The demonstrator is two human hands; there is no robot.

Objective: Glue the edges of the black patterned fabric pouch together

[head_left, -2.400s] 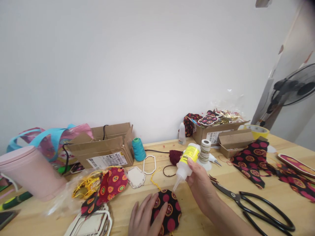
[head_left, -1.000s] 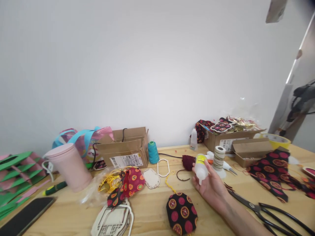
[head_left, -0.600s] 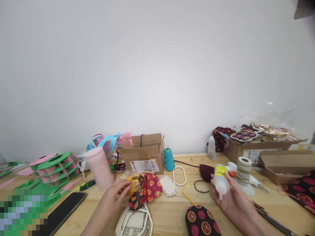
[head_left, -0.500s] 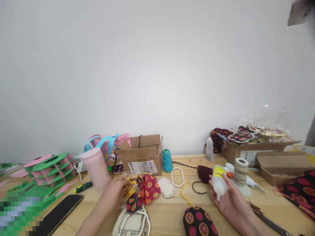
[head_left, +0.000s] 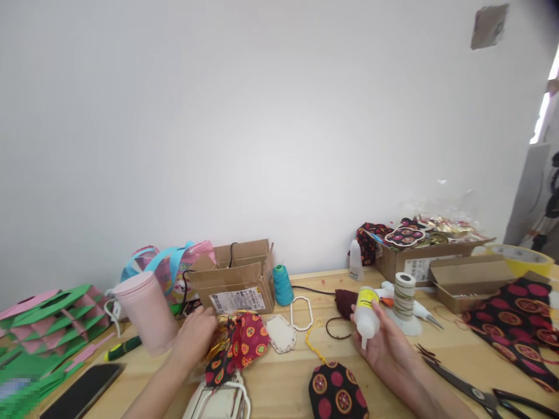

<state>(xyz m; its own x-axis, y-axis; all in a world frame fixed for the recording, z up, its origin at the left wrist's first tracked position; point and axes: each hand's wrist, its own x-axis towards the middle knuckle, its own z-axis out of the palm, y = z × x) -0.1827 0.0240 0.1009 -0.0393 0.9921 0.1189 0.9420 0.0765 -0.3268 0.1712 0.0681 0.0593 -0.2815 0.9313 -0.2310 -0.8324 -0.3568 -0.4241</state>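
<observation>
My right hand [head_left: 388, 352] is wrapped round a small white glue bottle with a yellow label [head_left: 365, 314], nozzle pointing down, above the wooden table [head_left: 279, 378]. My left hand [head_left: 195, 334] reaches into a clear bag of yellow cords [head_left: 217, 340], its fingers curled on the cords beside a red patterned fabric piece [head_left: 244, 346]. A black fabric-covered oval with red circles [head_left: 335, 393] lies between my hands near the table's front edge. A stack of white cut-out frames [head_left: 220, 401] lies below my left hand.
A pink tumbler [head_left: 146, 311], a cardboard box [head_left: 233, 279] and a teal thread spool [head_left: 283, 285] stand behind. A ribbon roll [head_left: 404, 297], black scissors [head_left: 476, 393] and patterned fabric [head_left: 515, 314] are to the right. Green and pink paper [head_left: 48, 320] and a phone [head_left: 82, 396] lie left.
My left hand left the black oval and moved left to the bag of yellow cords. My right hand lifted the glue bottle off the oval. The view swung left, then back a little.
</observation>
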